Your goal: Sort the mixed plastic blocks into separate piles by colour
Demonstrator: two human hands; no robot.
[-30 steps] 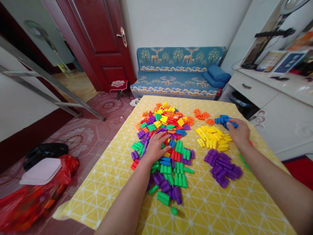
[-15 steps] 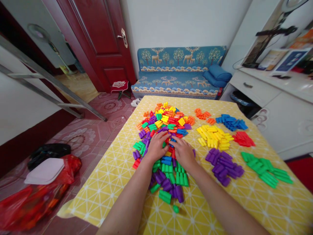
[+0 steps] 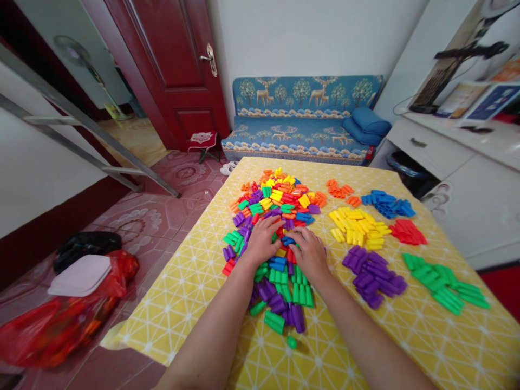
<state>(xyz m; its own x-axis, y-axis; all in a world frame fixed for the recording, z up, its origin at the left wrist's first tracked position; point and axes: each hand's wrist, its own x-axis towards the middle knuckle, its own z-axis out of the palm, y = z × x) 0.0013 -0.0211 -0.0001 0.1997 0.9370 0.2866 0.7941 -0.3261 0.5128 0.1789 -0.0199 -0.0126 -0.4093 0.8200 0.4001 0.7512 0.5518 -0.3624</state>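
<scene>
Both my hands rest over a mixed pile of coloured plastic building pieces (image 3: 278,276), which look like short ribbed tubes joined side by side. My left hand (image 3: 262,241) lies on the pile's left side, fingers stretched toward the middle. On the other side, my right hand (image 3: 309,250) is loosely curved, thumb and fingers apart. Just off its fingertips sits a blue piece (image 3: 287,240). No piece is visibly held in either hand, though the palms are hidden. Sorted heaps lie to the right: yellow pieces (image 3: 359,227), purple pieces (image 3: 371,276) and green pieces (image 3: 444,281).
Further heaps hold orange pieces (image 3: 339,189), blue pieces (image 3: 388,205) and red pieces (image 3: 408,232). A small green ball-like piece (image 3: 291,342) lies near the front of the yellow patterned tablecloth (image 3: 174,303). Beyond the table stands a blue sofa (image 3: 300,130); a white cabinet (image 3: 467,184) is at right.
My right hand has drawn slightly right, away from the left, and its fingers are more curved. My left hand stays on the pile. The whole view has shifted a little.
</scene>
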